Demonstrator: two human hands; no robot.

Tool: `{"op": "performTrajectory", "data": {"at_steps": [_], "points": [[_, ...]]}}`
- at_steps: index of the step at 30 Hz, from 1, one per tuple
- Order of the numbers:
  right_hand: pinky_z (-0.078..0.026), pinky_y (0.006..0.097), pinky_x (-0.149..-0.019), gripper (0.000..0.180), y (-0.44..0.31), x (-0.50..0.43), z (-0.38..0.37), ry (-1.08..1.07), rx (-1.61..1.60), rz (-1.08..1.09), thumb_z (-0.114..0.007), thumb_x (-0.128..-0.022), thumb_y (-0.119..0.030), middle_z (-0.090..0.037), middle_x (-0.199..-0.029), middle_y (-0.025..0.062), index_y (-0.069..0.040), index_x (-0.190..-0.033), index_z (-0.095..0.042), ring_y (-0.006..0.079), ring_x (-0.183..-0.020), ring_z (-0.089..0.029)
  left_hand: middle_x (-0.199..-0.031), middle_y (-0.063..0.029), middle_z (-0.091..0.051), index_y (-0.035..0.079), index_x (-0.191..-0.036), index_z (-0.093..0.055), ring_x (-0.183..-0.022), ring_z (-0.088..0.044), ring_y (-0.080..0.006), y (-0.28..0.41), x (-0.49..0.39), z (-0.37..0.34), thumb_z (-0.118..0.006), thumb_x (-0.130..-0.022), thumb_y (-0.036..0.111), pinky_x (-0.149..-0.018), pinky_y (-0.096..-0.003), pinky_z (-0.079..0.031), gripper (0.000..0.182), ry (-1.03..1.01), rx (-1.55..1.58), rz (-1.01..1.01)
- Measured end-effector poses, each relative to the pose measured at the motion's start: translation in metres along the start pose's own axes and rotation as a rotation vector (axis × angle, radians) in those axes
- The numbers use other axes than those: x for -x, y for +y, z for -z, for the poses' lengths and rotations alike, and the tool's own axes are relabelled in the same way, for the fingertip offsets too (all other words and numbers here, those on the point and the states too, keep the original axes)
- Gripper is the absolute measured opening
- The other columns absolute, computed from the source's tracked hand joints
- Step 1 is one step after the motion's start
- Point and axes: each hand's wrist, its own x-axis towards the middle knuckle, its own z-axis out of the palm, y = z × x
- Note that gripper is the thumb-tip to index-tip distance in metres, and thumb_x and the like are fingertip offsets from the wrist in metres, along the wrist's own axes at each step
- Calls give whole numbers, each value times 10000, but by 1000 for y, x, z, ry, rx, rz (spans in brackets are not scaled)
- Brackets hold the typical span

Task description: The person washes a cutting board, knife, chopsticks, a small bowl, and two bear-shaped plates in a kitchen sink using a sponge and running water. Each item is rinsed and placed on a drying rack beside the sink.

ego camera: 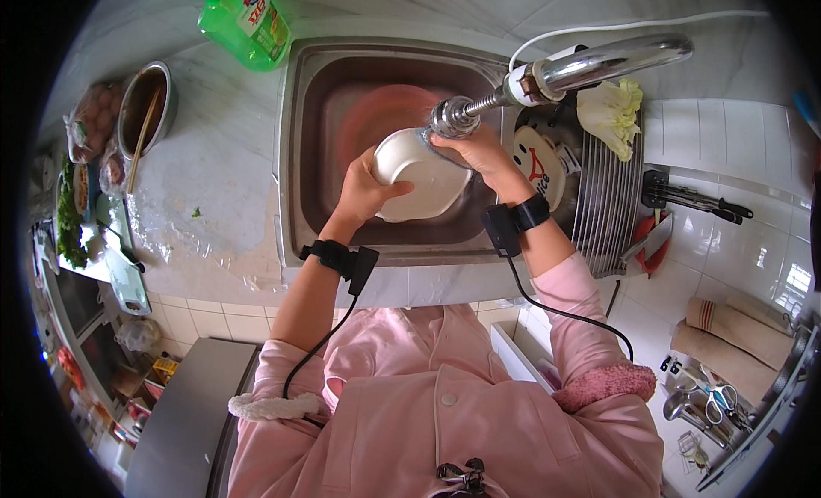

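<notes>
Over a stainless steel sink (297, 177), my left hand (363, 191) grips the left side of a white bowl (426, 199), its thumb reaching over the rim. At the bowl's upper right edge, my right hand (482, 153) holds a grey-blue cloth (442, 150) against it. Just above that hand is the tip of a chrome faucet (458, 116) with a flexible neck. Behind the bowl, a reddish plastic basin (369, 116) sits in the sink, partly hidden. Whether water is running cannot be told clearly.
A green dish soap bottle (253, 33) stands at the sink's back left corner. Farther left are a metal pot (168, 106) with chopsticks and a bag of eggs (96, 116). To the right, a cabbage leaf (609, 116) lies on a metal rack (606, 209). A cleaver (655, 241) hangs beyond.
</notes>
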Motion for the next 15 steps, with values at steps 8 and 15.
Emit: {"op": "performTrajectory", "data": {"at_steps": [8, 15], "points": [[-476, 289, -853, 298, 7, -6, 10, -57, -96, -29, -785, -771, -151, -707, -988, 28, -50, -1042, -710, 116, -894, -623, -1070, -76, -673, -2, -1182, -582, -981, -642, -174, 0, -1, 1, -815, -652, -4, -892, -336, -519, 579, 1, 122, 29], [-467, 264, -797, 202, 17, -9, 8, 93, -183, -83, -716, -834, -121, -703, -960, 43, 0, -997, -713, 108, -867, -611, -1088, -78, -671, 2, -1186, -583, -997, -639, -176, -3, -2, 3, -806, -658, -20, -901, -338, -518, 574, 14, 140, 29]]}}
